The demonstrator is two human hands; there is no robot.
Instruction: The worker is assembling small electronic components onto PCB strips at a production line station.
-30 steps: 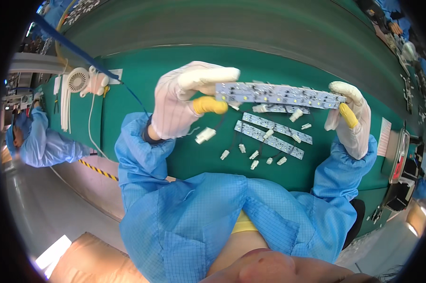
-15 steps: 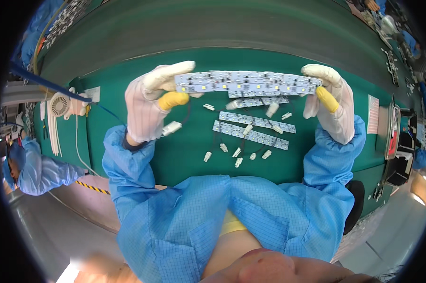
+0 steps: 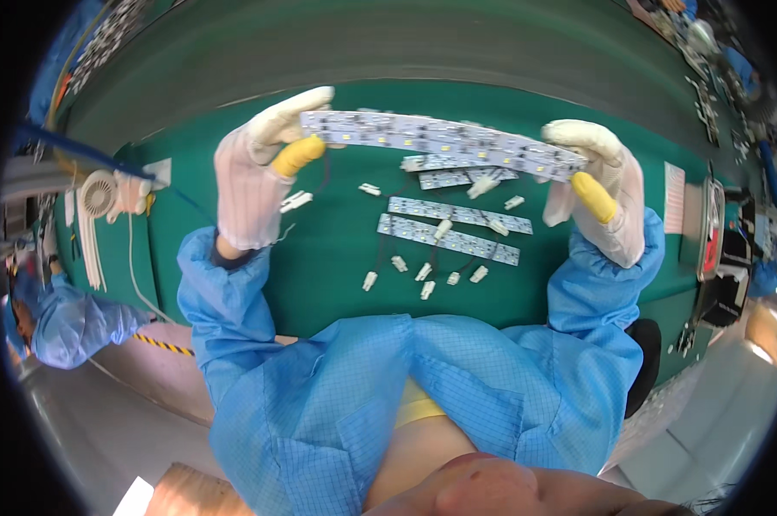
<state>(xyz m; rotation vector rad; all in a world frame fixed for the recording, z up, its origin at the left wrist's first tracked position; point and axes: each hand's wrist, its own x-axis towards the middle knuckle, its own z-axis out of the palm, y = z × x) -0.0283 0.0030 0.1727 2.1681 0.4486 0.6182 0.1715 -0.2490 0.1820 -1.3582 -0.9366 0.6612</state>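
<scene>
Stretched between both hands above the bench is a long LED strip board (image 3: 444, 140), white with small yellowish LEDs, its right end lower than its left. My left hand (image 3: 272, 163), in a pale glove with a yellow thumb cover, pinches the left end. Gripping the right end is my right hand (image 3: 599, 185), gloved the same way. A white connector (image 3: 296, 201) hangs on a wire near my left hand. Underneath lie more LED boards, among them an upper one (image 3: 460, 215) and a lower one (image 3: 449, 240), with wired white connectors (image 3: 427, 290) around them.
A green mat (image 3: 320, 292) covers the bench, backed by a dark raised band (image 3: 406, 52). At left stand a small white fan (image 3: 100, 193) and white cables. A printed sheet (image 3: 674, 198) and a metal tray (image 3: 709, 228) lie at right. Another person (image 3: 79, 318) sits far left.
The held board has tilted: its left end rose and moved left with my left hand, while its right end dropped slightly. Both hands keep hold of it.
</scene>
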